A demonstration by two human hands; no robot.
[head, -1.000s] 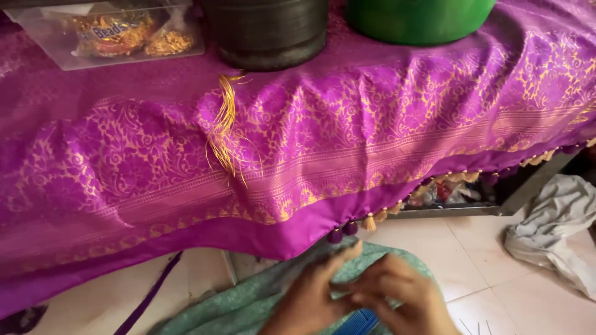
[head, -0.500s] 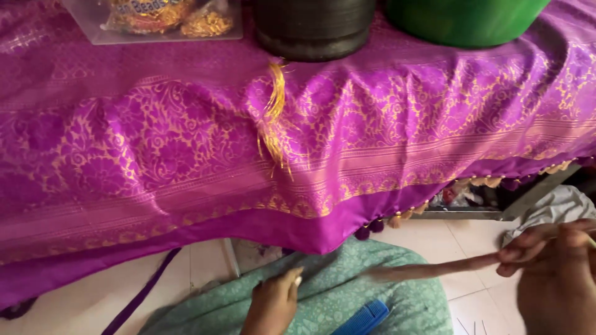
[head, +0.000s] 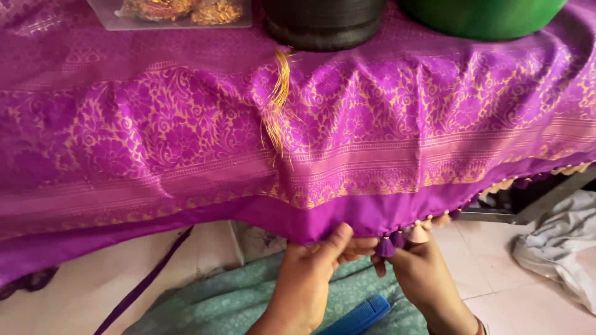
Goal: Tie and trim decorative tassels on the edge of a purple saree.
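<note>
The lower edge of the purple silk saree, draped over the table, is pinched by the left hand; a purple tassel on that hem is gripped by the right hand.

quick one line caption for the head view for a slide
Both hands, left hand and right hand, pinch the tasselled hem of a purple and gold brocade cloth draped over a table.

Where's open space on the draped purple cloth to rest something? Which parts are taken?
Free: the broad drape of purple cloth left of the gold thread bundle, and right of it below the green tub. Crowded: top edge with clear box and black pot; hem where left hand and right hand pinch tassels.
</note>
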